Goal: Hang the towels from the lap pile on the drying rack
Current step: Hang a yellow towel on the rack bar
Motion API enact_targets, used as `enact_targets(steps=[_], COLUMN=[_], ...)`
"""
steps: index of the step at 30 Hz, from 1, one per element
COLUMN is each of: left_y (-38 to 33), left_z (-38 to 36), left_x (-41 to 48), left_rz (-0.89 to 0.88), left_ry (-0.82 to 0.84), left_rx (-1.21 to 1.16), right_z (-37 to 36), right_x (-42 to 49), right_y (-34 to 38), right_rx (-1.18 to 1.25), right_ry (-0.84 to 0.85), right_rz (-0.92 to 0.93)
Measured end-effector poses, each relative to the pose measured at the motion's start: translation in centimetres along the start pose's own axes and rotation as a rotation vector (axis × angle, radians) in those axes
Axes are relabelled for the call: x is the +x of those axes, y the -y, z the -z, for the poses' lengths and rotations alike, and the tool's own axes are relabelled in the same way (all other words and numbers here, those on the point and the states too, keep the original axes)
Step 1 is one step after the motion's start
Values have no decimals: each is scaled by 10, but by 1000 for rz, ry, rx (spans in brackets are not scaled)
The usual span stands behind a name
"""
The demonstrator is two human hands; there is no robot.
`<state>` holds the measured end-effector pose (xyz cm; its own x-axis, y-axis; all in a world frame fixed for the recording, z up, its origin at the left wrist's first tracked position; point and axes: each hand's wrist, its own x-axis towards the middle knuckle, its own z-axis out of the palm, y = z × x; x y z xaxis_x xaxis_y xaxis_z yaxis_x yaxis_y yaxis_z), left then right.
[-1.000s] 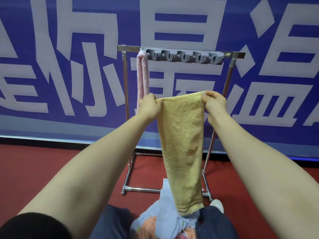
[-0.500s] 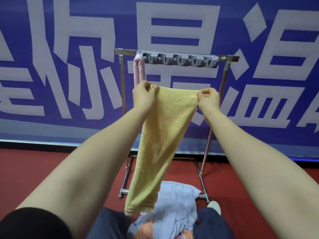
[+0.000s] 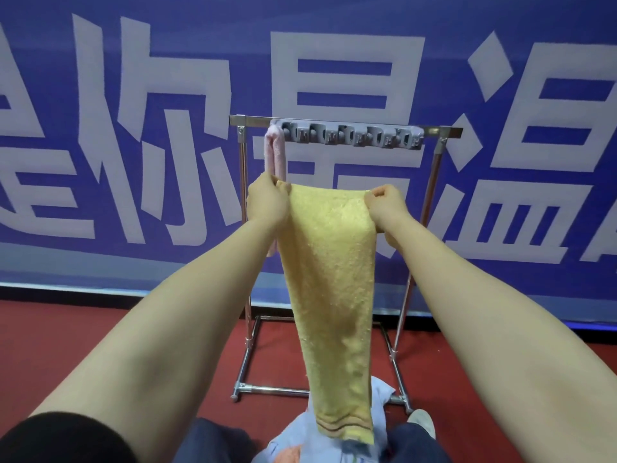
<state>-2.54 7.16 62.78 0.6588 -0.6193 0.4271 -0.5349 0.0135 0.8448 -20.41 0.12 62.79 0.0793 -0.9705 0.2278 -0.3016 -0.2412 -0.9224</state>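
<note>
A yellow towel (image 3: 330, 289) hangs straight down, stretched between my two hands below the top bar of the drying rack (image 3: 440, 130). My left hand (image 3: 267, 200) pinches its upper left corner and my right hand (image 3: 387, 205) pinches its upper right corner. The towel's lower hem with brown stripes reaches down to the lap pile (image 3: 380, 396), where a pale blue cloth and a bit of orange cloth (image 3: 288, 456) show. A pink towel (image 3: 274, 152) hangs over the rack's bar at its left end, next to a row of grey clips (image 3: 350, 137).
The steel rack stands on red floor (image 3: 66, 345) in front of a blue banner wall with large white characters (image 3: 167, 128). A grey shoe (image 3: 422, 421) shows by the rack's right foot. My legs in dark trousers fill the bottom edge.
The towel's lower end swung from the left back to hang straight down. Both hands stayed at about the same height below the bar, still pinching the top corners.
</note>
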Motion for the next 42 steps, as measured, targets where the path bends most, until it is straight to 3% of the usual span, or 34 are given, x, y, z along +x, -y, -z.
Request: enact_targets(steps=[5, 8, 14, 22, 28, 42], left_y=[-7, -17, -35, -46, -51, -50], left_z=[-8, -16, -32, -32, -25, -22], left_x=[-3, -9, -17, -26, -29, -36], left_rz=[161, 136, 52, 72, 107, 184], left_ry=[85, 90, 63, 99, 281, 458], left_rx=[112, 84, -147, -298, -464, -659], right_z=[0, -1, -8, -12, -10, -4], right_x=[-3, -4, -13, -23, -24, -19], right_y=[2, 5, 16, 26, 30, 21], right_rx=[26, 96, 376, 462, 539, 589], right_ry=[38, 22, 91, 194, 219, 231], right_rz=[-176, -188, -130, -23, -38, 0])
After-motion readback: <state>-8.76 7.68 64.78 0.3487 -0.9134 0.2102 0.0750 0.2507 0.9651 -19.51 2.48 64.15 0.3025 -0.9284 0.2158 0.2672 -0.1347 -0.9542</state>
